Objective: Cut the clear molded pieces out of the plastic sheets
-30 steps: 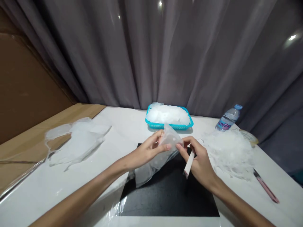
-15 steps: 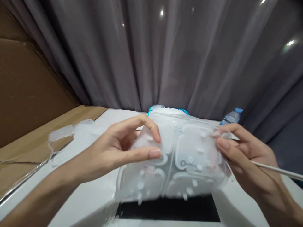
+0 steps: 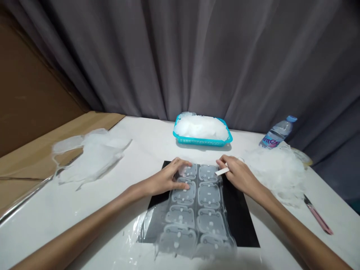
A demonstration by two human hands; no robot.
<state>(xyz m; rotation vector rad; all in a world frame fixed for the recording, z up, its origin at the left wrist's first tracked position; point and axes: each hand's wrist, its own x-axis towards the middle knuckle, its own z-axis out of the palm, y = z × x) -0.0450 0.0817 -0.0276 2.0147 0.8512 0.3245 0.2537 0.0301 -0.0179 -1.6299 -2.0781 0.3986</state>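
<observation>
A clear plastic sheet with two columns of rounded-square pockets lies over a black mat, its near end reaching past the mat's front edge. On the sheet's far left part rests my left hand, thumb and fingers apart, touching the pockets there. My right hand is closed around a thin white stick at the sheet's far right corner. The stick's flat end points left, over the top right pocket. Whether the right fingers also touch the sheet's edge is hard to tell.
A blue basket of white fluffy material stands at the back. Loose white fibre lies to the right, near a tilted water bottle and a pink-handled cutter. White bags and cardboard are at the left.
The plastic sheet has come down from in front of me onto the black mat. Both hands have moved down and away with it, the stick staying in my right hand.
</observation>
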